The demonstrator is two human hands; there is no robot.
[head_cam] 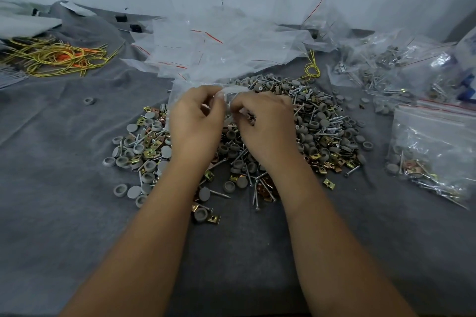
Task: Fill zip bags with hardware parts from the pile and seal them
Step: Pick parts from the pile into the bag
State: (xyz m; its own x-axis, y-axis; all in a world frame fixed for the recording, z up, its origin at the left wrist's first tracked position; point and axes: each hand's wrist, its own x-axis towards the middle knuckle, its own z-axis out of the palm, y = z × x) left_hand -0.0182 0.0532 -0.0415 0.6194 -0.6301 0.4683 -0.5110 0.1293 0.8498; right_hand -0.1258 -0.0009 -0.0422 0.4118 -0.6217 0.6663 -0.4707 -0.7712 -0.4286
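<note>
While hands (231, 123) pinch bag (180, 90), filled bags (435, 152) right

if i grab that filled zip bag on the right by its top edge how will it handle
The filled zip bag would probably sag and feel bottom-heavy: its screws, clips and grey caps sit bunched at the lower end, and the clear film above is wrinkled and limp. The glossy film may be slippery. Screw tips pressing at the lower edge might poke through, so supporting it from below seems safer.

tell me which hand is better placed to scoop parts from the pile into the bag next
Right, probably. Both hands pinch the clear zip bag over the pile, but the right hand sits above its densest stretch of screws and caps, while the left hand holds the side where the bag hangs.
</note>
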